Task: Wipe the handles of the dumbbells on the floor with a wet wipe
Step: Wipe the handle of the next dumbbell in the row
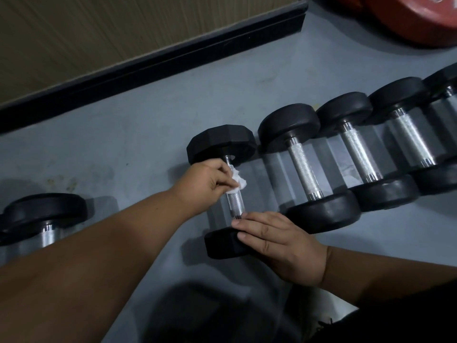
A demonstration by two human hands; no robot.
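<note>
Right now the wet wipe is pressed on the upper handle of the hexagonal dumbbell on the floor, pinched in the left hand. The right hand lies flat-fingered on its near head, steadying it. At least 4 round dumbbells to the right and 1 on the left seemingly await wiping.

White wet wipe, silver knurled handle between black dumbbell heads, grey floor, red plate at upper right, tan striped wall panel at upper left.
</note>
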